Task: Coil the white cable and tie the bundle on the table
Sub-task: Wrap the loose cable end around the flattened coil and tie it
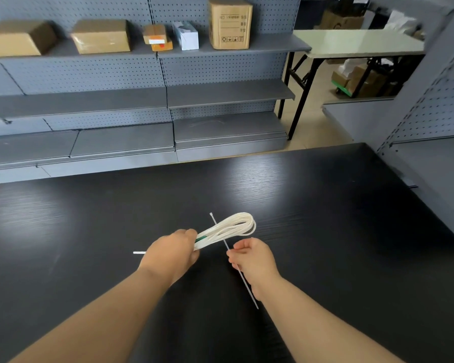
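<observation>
In the head view, the left hand [172,251] is closing around one end of the coil [227,229], gripping the gathered white strands where a green mark shows just at the fingers. The coil is sticking out from that hand toward the upper right, its long axis slanting away from the person, its looped far end hanging just above the table [325,205]. The right hand [252,258] is pinching a thin zip tie [231,255] between thumb and fingertips, near the coil's middle and on its nearer side. The tie is running crosswise to the coil: its head is showing beyond the coil, its tail is trailing back past the right wrist. It seems to pass under the strands, though contact is hard to judge. A short white piece [139,252] is lying on the table left of the left hand. Coiling looks finished; tying is likely next, and the right hand is nearer the tie's free tail for looping it over the bundle.
</observation>
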Action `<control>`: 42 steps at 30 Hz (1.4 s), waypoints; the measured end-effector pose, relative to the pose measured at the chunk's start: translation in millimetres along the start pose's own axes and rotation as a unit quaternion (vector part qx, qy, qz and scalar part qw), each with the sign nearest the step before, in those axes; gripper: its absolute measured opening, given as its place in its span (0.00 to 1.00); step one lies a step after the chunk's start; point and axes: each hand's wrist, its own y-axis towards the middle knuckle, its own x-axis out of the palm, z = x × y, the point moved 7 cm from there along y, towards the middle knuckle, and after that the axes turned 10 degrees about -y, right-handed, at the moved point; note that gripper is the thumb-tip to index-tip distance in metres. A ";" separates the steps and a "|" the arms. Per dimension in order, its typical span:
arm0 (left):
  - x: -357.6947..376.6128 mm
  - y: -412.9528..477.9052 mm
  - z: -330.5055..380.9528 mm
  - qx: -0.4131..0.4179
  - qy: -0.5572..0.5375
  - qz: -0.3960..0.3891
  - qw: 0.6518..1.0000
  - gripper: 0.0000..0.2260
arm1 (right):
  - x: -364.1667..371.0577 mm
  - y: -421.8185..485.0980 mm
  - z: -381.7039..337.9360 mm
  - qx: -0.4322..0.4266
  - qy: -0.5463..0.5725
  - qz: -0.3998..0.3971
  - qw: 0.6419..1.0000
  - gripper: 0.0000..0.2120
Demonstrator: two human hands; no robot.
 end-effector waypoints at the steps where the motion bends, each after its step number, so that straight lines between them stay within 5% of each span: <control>1: 3.1 -0.9 -1.6 0.001 -0.005 -0.006 1.000 0.05 | 4.6 -2.8 1.3 -0.003 -0.004 0.008 1.000 0.07; 15: 32.4 -5.0 -16.0 0.032 0.039 -0.052 0.997 0.11 | 37.4 -26.6 12.9 -0.040 -0.093 0.088 0.991 0.10; 23: 35.2 -8.7 -19.2 0.053 0.055 -0.039 0.996 0.15 | 41.2 -31.6 12.4 -0.044 -0.056 0.119 0.990 0.11; 42: 38.8 -9.3 -24.9 0.043 0.034 -0.028 0.998 0.13 | 47.3 -37.5 14.8 -0.086 0.040 -0.047 0.994 0.16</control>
